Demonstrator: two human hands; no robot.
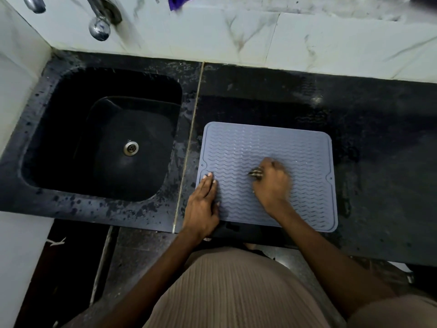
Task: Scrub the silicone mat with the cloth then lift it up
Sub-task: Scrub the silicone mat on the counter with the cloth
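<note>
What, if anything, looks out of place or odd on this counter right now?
Little stands out. The silicone mat lies flat but slightly askew, its near edge reaching the front edge of the black counter. The left hand pins its left edge; the right hand grips a small bunched cloth. The counter around the sink looks wet and speckled.

Single head view, worn high, looking steeply down and forward over near edge of surface [378,162]. Close range: mat [283,143] centre frame, sink [71,114] toward left edge, tiled wall [307,43] along far edge, wearer's torso at bottom.
</note>
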